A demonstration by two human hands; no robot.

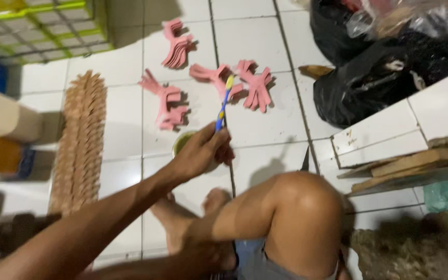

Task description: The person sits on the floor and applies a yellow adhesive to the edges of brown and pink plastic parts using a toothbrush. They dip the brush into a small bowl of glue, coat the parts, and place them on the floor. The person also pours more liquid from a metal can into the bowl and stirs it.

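I hold a toothbrush [224, 103] upright over a small cup [181, 141] at mid-frame.

My left hand [200, 150] pinches its handle, bristles up, likely for dabbing; pink cutouts [211, 78] lie spread above on the tiles [276, 124], perhaps drying. My right hand [203, 249] rests low; I cannot tell its grip.

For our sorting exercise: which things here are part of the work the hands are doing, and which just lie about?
In use:
- left hand, gripping the blue and yellow toothbrush
- green cup under that hand
- pink cut-out shapes spread on the tiled floor

Lying about:
- black bags
- wooden boards
- green crate
- row of tan pieces

The right hand rests by the foot.
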